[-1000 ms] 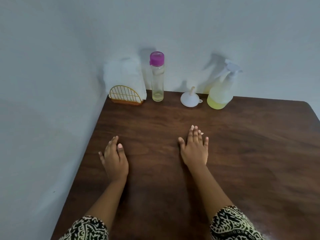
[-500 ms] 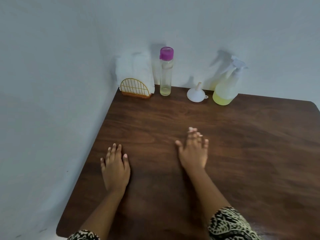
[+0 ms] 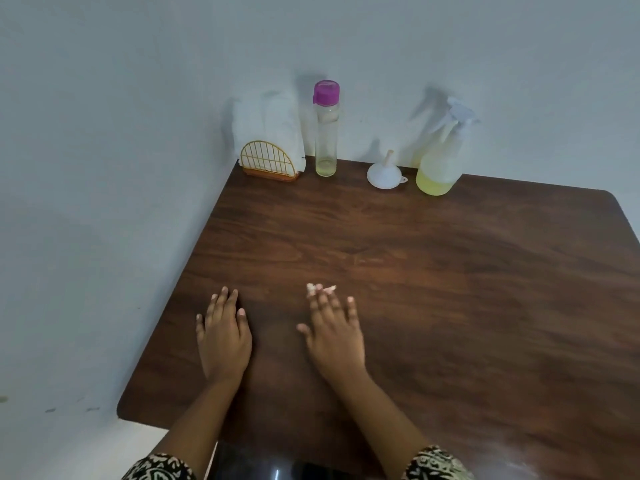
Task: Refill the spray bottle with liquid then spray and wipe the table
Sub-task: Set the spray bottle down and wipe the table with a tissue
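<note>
surface (image 3: 450,306): dark wood, set into the wall corner. your left grip (image 3: 223,336) and right grip (image 3: 334,336) lie spread on its near part, fingers straight, holding nothing; judged a ready pose. napkins (image 3: 268,129), sprayer (image 3: 440,157), bottle (image 3: 326,133) and funnel (image 3: 385,173) line the far edge, well apart from both grips, probably to keep the wiping area free. sprayer shows little yellow liquid; refill not begun.

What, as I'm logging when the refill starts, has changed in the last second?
The right hand slid left, nearer the left hand, fingers spread; both stay open and empty. Nothing was grasped. The spray bottle, funnel, capped bottle and napkin holder stand unmoved at the table's back edge.
</note>
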A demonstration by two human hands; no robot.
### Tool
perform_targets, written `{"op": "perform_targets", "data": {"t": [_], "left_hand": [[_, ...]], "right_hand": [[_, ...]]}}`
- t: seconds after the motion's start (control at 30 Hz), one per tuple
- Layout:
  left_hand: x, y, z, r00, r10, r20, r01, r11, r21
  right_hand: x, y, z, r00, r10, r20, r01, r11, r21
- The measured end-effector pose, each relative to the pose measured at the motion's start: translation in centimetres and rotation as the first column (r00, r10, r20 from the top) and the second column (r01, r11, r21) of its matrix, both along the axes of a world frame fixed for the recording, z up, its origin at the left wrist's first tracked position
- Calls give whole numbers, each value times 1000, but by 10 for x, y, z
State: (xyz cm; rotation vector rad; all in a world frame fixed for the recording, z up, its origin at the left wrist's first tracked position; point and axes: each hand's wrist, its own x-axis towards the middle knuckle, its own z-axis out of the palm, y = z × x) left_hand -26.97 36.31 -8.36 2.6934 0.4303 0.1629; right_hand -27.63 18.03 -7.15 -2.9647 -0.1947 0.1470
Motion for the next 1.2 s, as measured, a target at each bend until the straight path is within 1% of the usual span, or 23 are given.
{"op": "perform_targets", "data": {"t": [0.07, 0.1, 0.17, 0.23, 0.3, 0.4, 0.47, 0.5, 0.6, 0.63, 0.67, 0.73, 0.77, 0.83, 0.9, 0.93, 1.0, 1.07, 1.1, 1.13, 1.17, 1.2], "left_hand": [[-7, -4, 0, 1000, 0, -16, 0, 1000, -1], [-10, -6, 0, 1000, 5, -23, -5, 1000, 1], [-20, -13, 1, 999, 11, -35, -10, 1000, 7], [-33, -22, 1, 999, 17, -45, -17, 1000, 8], [-49, -32, 1, 999, 25, -46, -24, 1000, 3], [-73, -47, 2, 998, 42, -42, -43, 999, -15], [-87, -56, 2, 997, 57, -47, -58, 998, -20], [-94, -60, 2, 997, 65, -52, -66, 998, -21], [-109, -70, 3, 995, 78, -66, -79, 997, -18], [-113, -73, 3, 994, 79, -69, -80, 997, -10], [-118, -77, 2, 994, 82, -73, -83, 997, 2], [-126, -87, 3, 992, 98, -81, -98, 995, 14], [-129, -91, 3, 991, 110, -82, -109, 994, 14], [-132, -101, 4, 988, 131, -83, -131, 991, 6], [-135, -109, 4, 986, 145, -86, -146, 989, -3], [-136, -113, 5, 984, 153, -90, -155, 988, -9], [-140, -123, 7, 982, 159, -106, -164, 986, -42], [-145, -133, 9, 982, 150, -115, -162, 981, -108], [-147, -138, 11, 983, 140, -117, -157, 977, -146], [-150, -144, 12, 984, 130, -120, -151, 971, -187], [-153, -150, 15, 986, 120, -115, -144, 961, -235], [-157, -156, 18, 989, 110, -102, -136, 946, -295]], "right_hand": [[-3, -33, -1, 997, -76, 17, 77, 997, -13], [-5, -46, -1, 997, -81, 19, 81, 997, -8], [-13, -60, 0, 999, -38, 22, 38, 999, 19], [-21, -59, -1, 998, 38, 49, -40, 998, 43], [-32, -51, -2, 984, 154, 88, -160, 984, 72], [-52, -30, 3, 923, 369, 110, -379, 920, 102], [-66, -24, 4, 863, 483, 148, -495, 867, 54], [-70, -26, 5, 839, 517, 167, -528, 849, 22], [-75, -52, 5, 786, 575, 228, -576, 814, -67], [-75, -66, 5, 782, 579, 230, -578, 812, -80], [-76, -83, 4, 783, 578, 230, -576, 813, -80], [-83, -125, 6, 824, 529, 202, -529, 847, -57], [-86, -146, 8, 861, 468, 199, -468, 882, -51], [-93, -182, 13, 942, 284, 176, -280, 959, -49], [-101, -204, 17, 990, 106, 91, -105, 994, -21], [-106, -208, 19, 996, 51, 68, -51, 999, -9], [-118, -204, 23, 999, 28, 28, -28, 1000, 3], [-132, -189, 27, 994, 113, -4, -113, 992, 58], [-141, -181, 26, 987, 162, -20, -159, 981, 109], [-148, -175, 23, 982, 184, -45, -172, 965, 200], [-155, -170, 22, 983, 170, -75, -136, 935, 328], [-158, -168, 21, 986, 107, -131, -31, 877, 480]]}}
